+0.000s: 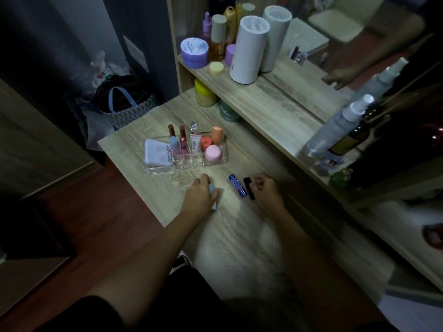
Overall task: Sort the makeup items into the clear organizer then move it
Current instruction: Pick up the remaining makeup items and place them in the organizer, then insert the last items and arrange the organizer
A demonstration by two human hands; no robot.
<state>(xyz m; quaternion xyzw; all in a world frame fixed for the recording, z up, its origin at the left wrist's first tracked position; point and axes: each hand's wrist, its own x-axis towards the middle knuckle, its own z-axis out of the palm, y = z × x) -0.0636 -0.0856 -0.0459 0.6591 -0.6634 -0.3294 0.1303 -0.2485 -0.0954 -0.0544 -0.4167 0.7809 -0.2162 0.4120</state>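
The clear organizer [153, 170] stands on the wooden vanity top. It holds a white compact [157, 153], several upright lip tubes [182, 142], a white tube [195, 142], and orange and pink jars [212, 152]. My left hand [201, 196] is closed around a small light-blue item [212, 190] in front of the organizer. My right hand [265, 190] curls over a black stick [248, 184]. A dark blue lip balm tube [237, 185] lies loose between my hands.
A raised shelf [263, 97] at the back carries bottles, a purple jar [194, 52] and a white cylinder [248, 50] before a mirror. Spray bottles [335, 125] stand at right. A yellow jar [203, 93] sits under the shelf. A bag [124, 104] lies on the floor, left.
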